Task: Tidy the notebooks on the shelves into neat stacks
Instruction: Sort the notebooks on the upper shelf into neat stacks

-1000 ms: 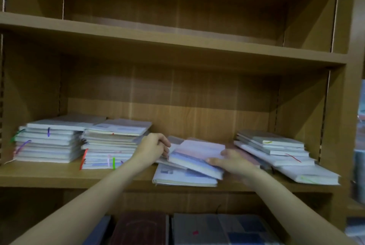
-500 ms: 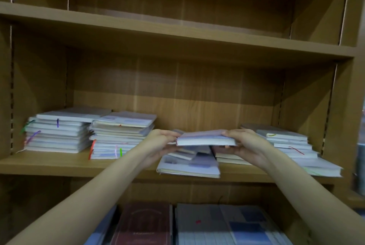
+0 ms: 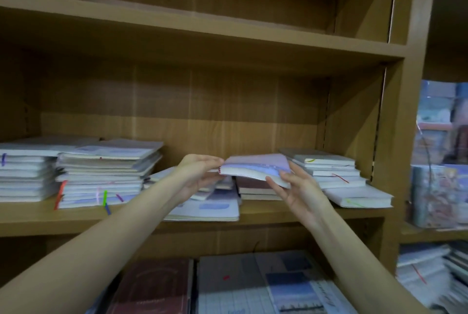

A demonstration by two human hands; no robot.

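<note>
A lilac-covered notebook (image 3: 255, 167) hangs in the air above the middle shelf board (image 3: 76, 217), held between both hands. My left hand (image 3: 196, 175) pinches its left end, thumb on top. My right hand (image 3: 295, 188) supports its right end from below, fingers curled against the pages. Under it lies a loose heap of notebooks (image 3: 212, 206), the lowest one jutting over the shelf's front edge. Two tidy stacks stand at the left: one (image 3: 22, 174) at the far left, a second (image 3: 106, 174) beside it. A stepped, untidy stack (image 3: 336, 177) sits at the right.
A bare shelf (image 3: 202, 27) runs above. Below, larger books (image 3: 253, 286) and a dark red one (image 3: 152, 286) lie flat. The bookcase's right upright (image 3: 395, 136) stands close to the right stack. Beyond it, wrapped goods (image 3: 435, 194) fill a neighbouring shelf.
Both hands have lifted the lilac notebook off the middle heap and hold it raised, now tilted down to the right. The view has shifted right.
</note>
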